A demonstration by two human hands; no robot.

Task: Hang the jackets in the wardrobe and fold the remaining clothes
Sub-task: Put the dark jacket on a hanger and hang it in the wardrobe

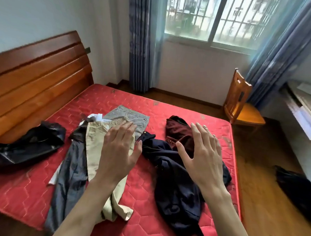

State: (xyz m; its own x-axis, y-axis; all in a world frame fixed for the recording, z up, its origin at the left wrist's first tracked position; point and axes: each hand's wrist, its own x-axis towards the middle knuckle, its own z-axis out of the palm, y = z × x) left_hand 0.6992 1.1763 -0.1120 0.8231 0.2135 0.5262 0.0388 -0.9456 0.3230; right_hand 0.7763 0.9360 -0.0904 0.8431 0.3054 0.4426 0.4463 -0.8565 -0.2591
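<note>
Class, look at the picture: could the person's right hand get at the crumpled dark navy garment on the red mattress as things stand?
Probably yes. The right hand hovers open just above the crumpled dark navy garment, and nothing lies on top of the garment. Only the maroon garment touches its far end.

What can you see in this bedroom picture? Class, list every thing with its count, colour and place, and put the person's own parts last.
quilted mattress: one, red, on the bed
wooden headboard: one, reddish brown, left
crumpled shiny jacket: one, black, mattress left
long denim garment: one, blue-grey, left of trousers
beige cotton trousers: one, under left hand
folded grey cloth: one, mattress centre
maroon garment: one, mattress right
navy garment: one, below right hand
wooden chair: one, orange-brown, by window
curtains: two, blue, flanking barred window
dark bundle: one, black, floor right
left hand: open, fingers spread
right hand: open, hovering
</note>
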